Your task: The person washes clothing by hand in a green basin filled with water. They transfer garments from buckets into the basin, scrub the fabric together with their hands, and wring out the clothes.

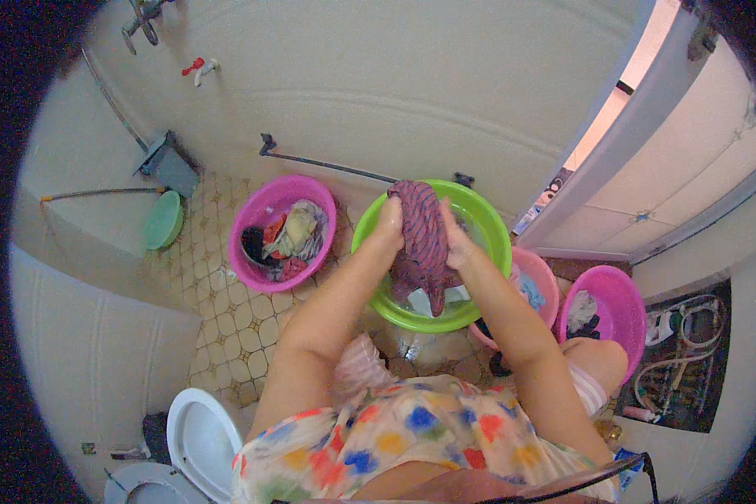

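Observation:
Both my hands hold a wet striped reddish-purple cloth (419, 230) over a lime-green plastic basin (498, 252). My left hand (389, 223) grips its left side near the upper end. Along the right side lies my right hand (455, 242), its fingers pointing up; how tightly they close on the cloth is hard to tell. The cloth's lower end hangs in a narrow tip above water in the basin. To the left stands a magenta basin (238, 249) with several garments in it, among them a pale yellow one (299, 230).
Right of the green basin are a pink basin (551, 283) and another magenta basin (633, 309), both holding clothes. A small green bowl (164, 220) and a grey dustpan (170, 167) are at the far left. A toilet (205, 435) stands at lower left.

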Motion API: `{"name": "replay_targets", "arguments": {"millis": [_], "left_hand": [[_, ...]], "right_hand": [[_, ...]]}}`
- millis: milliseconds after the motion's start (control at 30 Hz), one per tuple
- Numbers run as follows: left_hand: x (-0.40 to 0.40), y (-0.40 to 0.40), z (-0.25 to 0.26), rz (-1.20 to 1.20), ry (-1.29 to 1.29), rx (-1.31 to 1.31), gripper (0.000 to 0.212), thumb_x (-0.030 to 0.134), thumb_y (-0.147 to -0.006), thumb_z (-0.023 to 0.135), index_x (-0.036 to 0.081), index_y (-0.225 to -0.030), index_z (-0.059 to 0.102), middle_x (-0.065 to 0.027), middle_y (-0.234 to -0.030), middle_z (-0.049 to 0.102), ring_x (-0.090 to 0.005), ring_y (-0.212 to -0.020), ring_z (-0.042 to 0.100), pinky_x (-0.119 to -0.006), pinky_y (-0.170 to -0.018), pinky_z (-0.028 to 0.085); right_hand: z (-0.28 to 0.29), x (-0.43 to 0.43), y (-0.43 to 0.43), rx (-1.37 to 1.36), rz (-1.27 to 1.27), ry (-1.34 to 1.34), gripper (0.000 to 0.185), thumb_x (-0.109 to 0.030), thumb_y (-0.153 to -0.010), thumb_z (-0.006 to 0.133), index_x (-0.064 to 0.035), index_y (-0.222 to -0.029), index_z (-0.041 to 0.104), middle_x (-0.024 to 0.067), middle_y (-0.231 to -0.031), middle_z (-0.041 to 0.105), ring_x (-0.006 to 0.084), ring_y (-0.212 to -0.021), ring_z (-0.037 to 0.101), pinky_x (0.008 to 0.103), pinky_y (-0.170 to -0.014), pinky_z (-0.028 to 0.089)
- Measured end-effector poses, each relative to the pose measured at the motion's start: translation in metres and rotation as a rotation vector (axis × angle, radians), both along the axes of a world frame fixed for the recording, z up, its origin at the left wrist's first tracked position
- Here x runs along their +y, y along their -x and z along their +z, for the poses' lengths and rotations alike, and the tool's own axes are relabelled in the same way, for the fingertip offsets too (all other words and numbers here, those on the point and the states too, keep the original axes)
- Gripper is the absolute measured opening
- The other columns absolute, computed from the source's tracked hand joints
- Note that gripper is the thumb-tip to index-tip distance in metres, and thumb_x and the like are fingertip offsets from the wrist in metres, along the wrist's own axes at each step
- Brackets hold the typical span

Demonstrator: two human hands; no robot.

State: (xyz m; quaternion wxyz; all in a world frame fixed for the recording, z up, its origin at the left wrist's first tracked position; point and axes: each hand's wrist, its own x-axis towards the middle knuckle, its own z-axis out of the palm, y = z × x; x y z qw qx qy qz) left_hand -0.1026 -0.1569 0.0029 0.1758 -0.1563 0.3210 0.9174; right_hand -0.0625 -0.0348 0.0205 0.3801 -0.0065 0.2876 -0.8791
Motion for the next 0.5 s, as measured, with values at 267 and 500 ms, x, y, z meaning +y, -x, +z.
{"name": "replay_targets", "arguments": {"millis": [267, 500], "left_hand": [[-0.018, 0.020, -0.038, -0.103, 0.878, 0.390, 0.033, 0.012, -0.077, 0.037, 0.004, -0.106, 0.052, -0.0092, -0.097, 0.057, -0.0215, -0.086, 0.055, -0.032, -0.078, 0.043], [-0.046, -0.011, 0.034, -0.628, 0.395, 0.558, 0.062, 0.017, -0.074, 0.055, 0.010, -0.129, 0.028, -0.0077, -0.116, 0.046, -0.0218, -0.106, 0.045, -0.036, -0.093, 0.030]], "right_hand": [[-0.011, 0.001, 0.001, 0.097, 0.060, -0.451, 0.040, -0.022, -0.072, 0.064, -0.0053, -0.106, 0.050, 0.0091, -0.093, 0.058, 0.0213, -0.084, 0.057, 0.0362, -0.078, 0.046], [-0.003, 0.026, 0.004, -0.010, -0.022, -0.273, 0.029, -0.013, -0.070, 0.062, -0.0048, -0.096, 0.053, 0.0074, -0.084, 0.058, 0.0197, -0.074, 0.057, 0.0352, -0.070, 0.047]]}}
